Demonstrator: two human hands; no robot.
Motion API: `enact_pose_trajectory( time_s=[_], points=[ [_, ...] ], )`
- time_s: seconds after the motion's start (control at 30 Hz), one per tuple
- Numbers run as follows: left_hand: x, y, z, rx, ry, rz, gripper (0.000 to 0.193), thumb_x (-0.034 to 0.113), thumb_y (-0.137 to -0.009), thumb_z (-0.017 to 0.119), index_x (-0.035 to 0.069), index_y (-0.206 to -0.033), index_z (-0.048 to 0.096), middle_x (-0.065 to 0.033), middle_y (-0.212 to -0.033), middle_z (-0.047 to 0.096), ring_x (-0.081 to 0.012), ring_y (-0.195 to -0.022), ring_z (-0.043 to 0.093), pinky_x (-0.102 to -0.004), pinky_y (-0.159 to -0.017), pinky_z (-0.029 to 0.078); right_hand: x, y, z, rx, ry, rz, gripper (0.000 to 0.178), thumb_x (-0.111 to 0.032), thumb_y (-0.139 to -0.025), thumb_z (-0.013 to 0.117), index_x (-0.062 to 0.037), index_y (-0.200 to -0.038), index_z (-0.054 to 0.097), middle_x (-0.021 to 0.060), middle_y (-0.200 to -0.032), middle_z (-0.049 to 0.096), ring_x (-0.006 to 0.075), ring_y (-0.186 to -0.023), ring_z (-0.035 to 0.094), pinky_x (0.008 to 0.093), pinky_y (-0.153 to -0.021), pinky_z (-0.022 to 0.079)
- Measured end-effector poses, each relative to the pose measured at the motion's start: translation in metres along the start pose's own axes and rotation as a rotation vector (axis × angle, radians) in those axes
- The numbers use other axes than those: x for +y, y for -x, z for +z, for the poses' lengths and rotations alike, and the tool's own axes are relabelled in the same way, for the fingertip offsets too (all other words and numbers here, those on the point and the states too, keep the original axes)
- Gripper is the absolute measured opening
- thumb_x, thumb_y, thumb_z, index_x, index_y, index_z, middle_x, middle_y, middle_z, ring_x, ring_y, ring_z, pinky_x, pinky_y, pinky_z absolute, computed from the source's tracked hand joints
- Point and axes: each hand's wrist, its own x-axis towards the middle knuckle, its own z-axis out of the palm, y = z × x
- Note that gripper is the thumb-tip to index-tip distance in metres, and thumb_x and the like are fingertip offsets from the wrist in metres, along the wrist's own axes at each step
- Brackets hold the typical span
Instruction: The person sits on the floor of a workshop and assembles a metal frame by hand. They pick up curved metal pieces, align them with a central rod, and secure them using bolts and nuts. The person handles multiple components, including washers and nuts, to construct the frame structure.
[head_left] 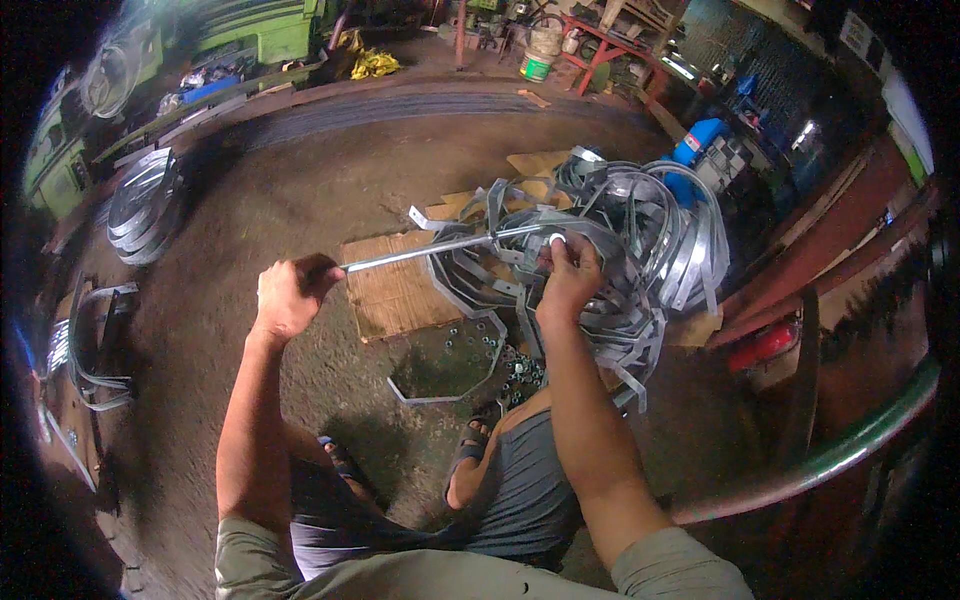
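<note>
My left hand is closed around the near end of a long, straight silvery metal strip. The strip runs rightward, slightly upward, across a pile of bent metal strips. My right hand is closed in a pinch on a small pale round piece by the strip's far end. Whether that piece is joined to the strip I cannot tell. Below the hands, a many-sided bent metal band lies on the floor. Loose nuts are scattered beside it, near my sandalled feet.
Flattened cardboard lies under part of the pile. Coiled metal bands and curved strips rest at the left. A blue container stands behind the pile, green machinery at far left. A metal pipe curves along my right.
</note>
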Motion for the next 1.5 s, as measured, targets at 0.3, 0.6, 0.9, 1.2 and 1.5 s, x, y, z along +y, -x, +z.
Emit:
enact_pose_trajectory(
  time_s=[0.3,0.6,0.9,1.2,1.5],
  points=[
    [0.01,0.004,0.001,-0.025,0.056,0.045,0.027,0.035,-0.087,0.066,0.01,-0.093,0.071,-0.0173,-0.077,0.066,-0.0395,-0.074,0.063,-0.0417,-0.066,0.05,-0.001,-0.003,-0.004,-0.01,-0.091,0.08,0.01,-0.002,-0.088,0.065,-0.0006,-0.095,0.059,0.009,-0.091,0.064,0.0173,-0.069,0.065,0.028,-0.055,0.058],
    [0.013,0.004,0.002,-0.076,-0.001,0.005,0.028,0.037,-0.088,0.063,0.01,-0.092,0.071,-0.0162,-0.08,0.068,-0.0375,-0.079,0.065,-0.0434,-0.068,0.051,-0.003,0.003,-0.002,-0.037,-0.157,0.138,0.01,-0.003,-0.088,0.065,0.0019,-0.092,0.058,0.0102,-0.093,0.063,0.0196,-0.072,0.065,0.0328,-0.061,0.061],
    [0.005,0.005,0.007,0.002,-0.012,0.085,0.032,0.04,-0.089,0.062,0.01,-0.092,0.07,-0.0173,-0.08,0.066,-0.0396,-0.078,0.064,-0.0429,-0.066,0.05,-0.006,0.012,0.007,-0.167,-0.057,0.149,0.013,0.001,-0.089,0.061,0.0007,-0.101,0.057,0.0117,-0.092,0.064,0.0239,-0.077,0.07,0.033,-0.066,0.06],
    [0.007,0.006,0.009,-0.029,-0.02,0.018,0.031,0.043,-0.09,0.06,0.014,-0.097,0.071,-0.0135,-0.083,0.069,-0.0359,-0.081,0.066,-0.0432,-0.07,0.052,-0.01,0.027,0.02,-0.297,0.003,0.246,0.018,-0.001,-0.089,0.061,0.003,-0.106,0.062,0.0126,-0.095,0.067,0.0235,-0.079,0.07,0.0338,-0.068,0.059],
    [0.017,0.008,0.021,-0.103,-0.068,-0.052,0.036,0.046,-0.09,0.058,0.011,-0.093,0.067,-0.0179,-0.08,0.067,-0.0405,-0.081,0.063,-0.0471,-0.071,0.05,0.003,0.033,0.023,-0.456,-0.072,0.275,0.026,-0.002,-0.081,0.066,0.0045,-0.106,0.064,0.0122,-0.092,0.069,0.0185,-0.078,0.068,0.0291,-0.07,0.056]
  ],
)
